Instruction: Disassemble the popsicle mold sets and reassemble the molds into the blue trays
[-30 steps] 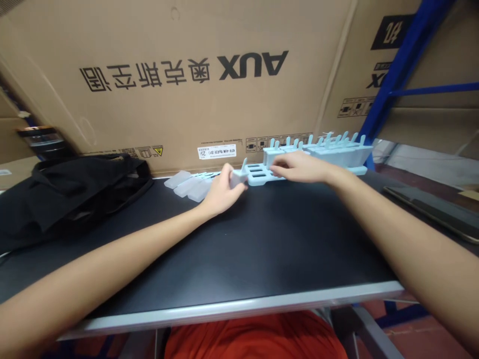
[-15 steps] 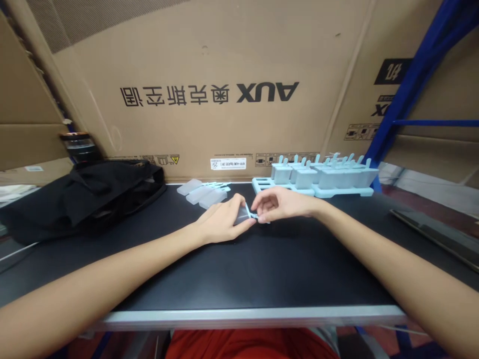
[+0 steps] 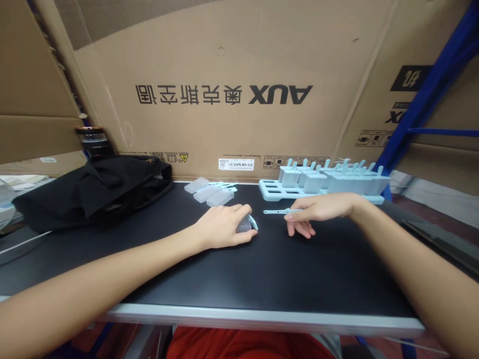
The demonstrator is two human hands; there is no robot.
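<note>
My left hand (image 3: 224, 225) is wrapped round a clear popsicle mold (image 3: 244, 225), its pale blue rim facing right; the fingers hide much of the mold. To the right, apart from it, my right hand (image 3: 314, 212) pinches a light blue popsicle stick (image 3: 275, 212) between thumb and fingers, its slotted end pointing left. Several clear molds with blue sticks (image 3: 219, 197) lie flat behind my left hand. Beyond my right hand, more molds (image 3: 314, 182) stand upright with their sticks up in a light blue rack (image 3: 271, 192).
At the left lies a black cloth bag (image 3: 93, 192), with a dark jar (image 3: 93, 142) behind it. A large cardboard box (image 3: 224, 129) walls off the back of the black table (image 3: 239, 279). A dark flat device (image 3: 437, 249) lies at the right edge.
My right hand has moved right, away from the mold, with the popsicle stick now separate from it. My left hand stays on the mold. The camera view has shifted slightly left.
</note>
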